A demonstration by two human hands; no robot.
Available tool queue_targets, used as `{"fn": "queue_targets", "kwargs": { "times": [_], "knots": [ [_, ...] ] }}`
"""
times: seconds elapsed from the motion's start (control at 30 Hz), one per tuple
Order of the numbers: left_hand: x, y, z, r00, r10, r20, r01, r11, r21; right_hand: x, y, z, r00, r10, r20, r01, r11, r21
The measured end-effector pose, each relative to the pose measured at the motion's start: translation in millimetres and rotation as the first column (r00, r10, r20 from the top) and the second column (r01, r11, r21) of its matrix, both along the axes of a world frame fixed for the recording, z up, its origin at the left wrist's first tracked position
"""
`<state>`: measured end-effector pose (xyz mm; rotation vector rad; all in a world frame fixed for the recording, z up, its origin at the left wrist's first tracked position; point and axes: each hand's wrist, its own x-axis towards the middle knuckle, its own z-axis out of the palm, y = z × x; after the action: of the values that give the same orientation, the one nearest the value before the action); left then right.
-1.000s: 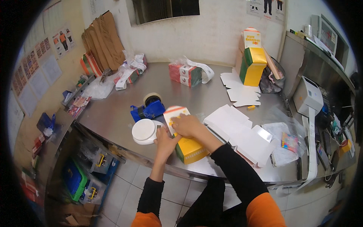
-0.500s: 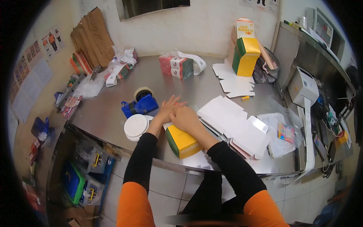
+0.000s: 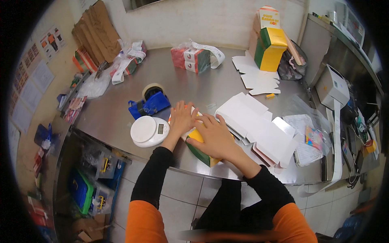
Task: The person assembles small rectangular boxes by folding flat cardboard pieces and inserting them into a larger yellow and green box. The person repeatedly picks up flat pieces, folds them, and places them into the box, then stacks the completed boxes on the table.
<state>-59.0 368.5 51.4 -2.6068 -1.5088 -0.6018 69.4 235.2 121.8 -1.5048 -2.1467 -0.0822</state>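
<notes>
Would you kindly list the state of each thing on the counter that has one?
Yellow and green box: lying flat, pressed under both hands.
Left hand: flat on box.
Right hand: flat on box.
White carton blanks: unfolded, stacked.
Tall yellow and green box: upright, assembled.

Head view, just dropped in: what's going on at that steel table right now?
A person stands at the steel table with both hands flat on a yellow and green box near its front edge. The left hand presses the box's left end, the right hand covers its top. A white kitchen scale and a blue tape dispenser sit just left; flat white cartons lie to the right.
</notes>
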Motion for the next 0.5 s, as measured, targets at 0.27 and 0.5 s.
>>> {"fn": "queue_targets", "kwargs": {
  "times": [0.27,0.5],
  "knots": [
    [-3.3,28.2,5.1,0.993,-0.054,0.108,0.048,0.997,0.052,7.7,0.4,-17.0,0.996,0.086,-0.024,-0.087,0.996,-0.015],
    [-0.7,23.5,-4.4,0.997,-0.057,0.059,0.034,0.938,0.345,30.1,97.8,10.4,0.945,0.323,0.054,-0.229,0.768,-0.598]
  ]
}}
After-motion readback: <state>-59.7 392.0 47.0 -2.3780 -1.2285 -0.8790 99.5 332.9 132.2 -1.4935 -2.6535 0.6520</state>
